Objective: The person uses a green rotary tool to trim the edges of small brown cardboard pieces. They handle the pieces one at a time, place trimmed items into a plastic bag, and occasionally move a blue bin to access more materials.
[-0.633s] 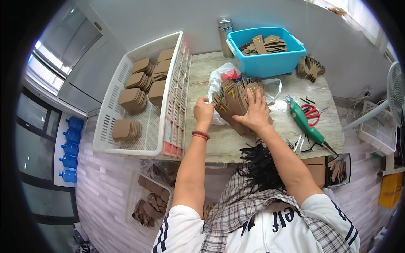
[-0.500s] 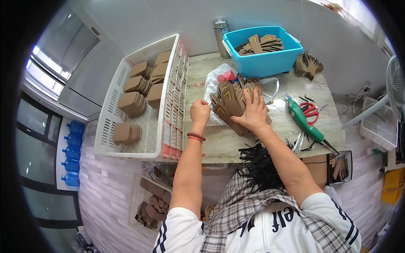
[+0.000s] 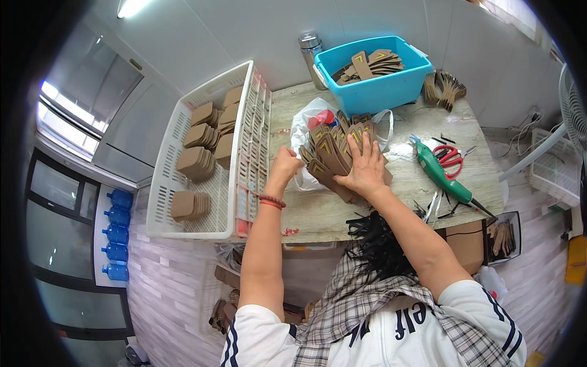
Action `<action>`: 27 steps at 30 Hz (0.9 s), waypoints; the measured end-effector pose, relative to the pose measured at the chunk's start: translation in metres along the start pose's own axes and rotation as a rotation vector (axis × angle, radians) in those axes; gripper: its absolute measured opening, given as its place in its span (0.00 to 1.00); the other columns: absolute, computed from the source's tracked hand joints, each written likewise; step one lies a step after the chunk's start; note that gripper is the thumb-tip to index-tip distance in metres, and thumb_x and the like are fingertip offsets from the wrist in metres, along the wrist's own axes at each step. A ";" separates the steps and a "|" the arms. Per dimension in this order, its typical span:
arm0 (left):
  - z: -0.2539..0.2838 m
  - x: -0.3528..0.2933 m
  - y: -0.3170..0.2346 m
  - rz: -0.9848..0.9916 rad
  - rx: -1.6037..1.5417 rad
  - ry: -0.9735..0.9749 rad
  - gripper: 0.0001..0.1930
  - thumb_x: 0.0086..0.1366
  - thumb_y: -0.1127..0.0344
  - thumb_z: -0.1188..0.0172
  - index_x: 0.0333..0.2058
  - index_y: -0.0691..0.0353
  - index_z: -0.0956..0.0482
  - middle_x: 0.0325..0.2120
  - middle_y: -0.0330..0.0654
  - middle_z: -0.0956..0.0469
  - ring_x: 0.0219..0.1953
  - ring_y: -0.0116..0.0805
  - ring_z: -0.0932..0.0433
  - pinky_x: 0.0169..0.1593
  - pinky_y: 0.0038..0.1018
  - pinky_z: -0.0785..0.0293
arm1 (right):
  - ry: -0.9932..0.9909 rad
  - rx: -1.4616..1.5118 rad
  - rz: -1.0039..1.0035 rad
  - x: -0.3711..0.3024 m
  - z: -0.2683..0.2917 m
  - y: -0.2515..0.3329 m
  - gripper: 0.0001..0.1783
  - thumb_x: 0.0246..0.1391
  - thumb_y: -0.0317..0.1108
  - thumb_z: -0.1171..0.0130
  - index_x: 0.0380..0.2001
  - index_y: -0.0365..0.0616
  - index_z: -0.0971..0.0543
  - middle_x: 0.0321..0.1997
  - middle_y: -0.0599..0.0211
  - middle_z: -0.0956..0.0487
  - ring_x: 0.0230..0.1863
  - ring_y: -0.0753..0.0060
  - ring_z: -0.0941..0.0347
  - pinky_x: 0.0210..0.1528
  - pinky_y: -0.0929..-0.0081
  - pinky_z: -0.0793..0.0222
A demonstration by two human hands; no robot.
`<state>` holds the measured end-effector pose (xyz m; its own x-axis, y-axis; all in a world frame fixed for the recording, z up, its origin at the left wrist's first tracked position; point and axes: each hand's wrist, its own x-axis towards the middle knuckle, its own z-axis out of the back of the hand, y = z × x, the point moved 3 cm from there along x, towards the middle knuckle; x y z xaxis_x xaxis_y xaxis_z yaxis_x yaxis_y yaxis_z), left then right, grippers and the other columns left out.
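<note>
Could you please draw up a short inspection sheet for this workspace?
Surface: table with a pale wood-grain top.
Job's things: brown pieces with yellow marks, bunched before a white plastic bag; more in the blue bin.
Clutter: green corded tool and red-handled scissors at the right; black strips at the near edge; metal flask behind.
Hands: right hand spread on the bunch; left hand curled at its left side, grip unclear.
Cables: dark cord from the tool; pale cables near the right wall.
Surroundings: white crate of brown stacks at the left; fan at the right; blue bottles far left.
</note>
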<state>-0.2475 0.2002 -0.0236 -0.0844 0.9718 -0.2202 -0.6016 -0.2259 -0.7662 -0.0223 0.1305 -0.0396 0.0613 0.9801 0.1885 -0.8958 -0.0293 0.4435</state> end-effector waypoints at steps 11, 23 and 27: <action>0.016 0.004 -0.001 -0.242 0.019 -0.760 0.08 0.53 0.66 0.38 0.27 0.65 0.23 0.20 0.48 0.23 0.27 0.45 0.22 0.34 0.37 0.28 | -0.049 0.023 0.062 -0.003 0.001 0.000 0.62 0.29 0.57 0.27 0.68 0.60 0.49 0.71 0.51 0.57 0.69 0.33 0.59 0.63 0.35 0.54; -0.012 0.037 -0.038 -0.798 1.259 -0.170 0.08 0.49 0.68 0.47 0.24 0.55 0.17 0.27 0.45 0.20 0.38 0.42 0.25 0.43 0.36 0.34 | -0.125 0.025 0.110 -0.006 0.003 -0.002 0.61 0.27 0.55 0.26 0.67 0.60 0.46 0.70 0.49 0.54 0.67 0.33 0.55 0.61 0.36 0.51; -0.001 0.060 -0.034 -0.662 1.062 -0.324 0.08 0.53 0.68 0.48 0.24 0.59 0.19 0.26 0.49 0.19 0.29 0.45 0.20 0.34 0.39 0.28 | -0.111 0.005 0.106 -0.005 0.004 -0.001 0.61 0.28 0.56 0.27 0.67 0.60 0.46 0.70 0.50 0.54 0.67 0.33 0.55 0.60 0.36 0.50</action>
<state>-0.2312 0.2663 -0.0117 0.3726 0.8832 0.2849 -0.9230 0.3208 0.2124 -0.0200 0.1250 -0.0377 0.0152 0.9437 0.3304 -0.8977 -0.1326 0.4201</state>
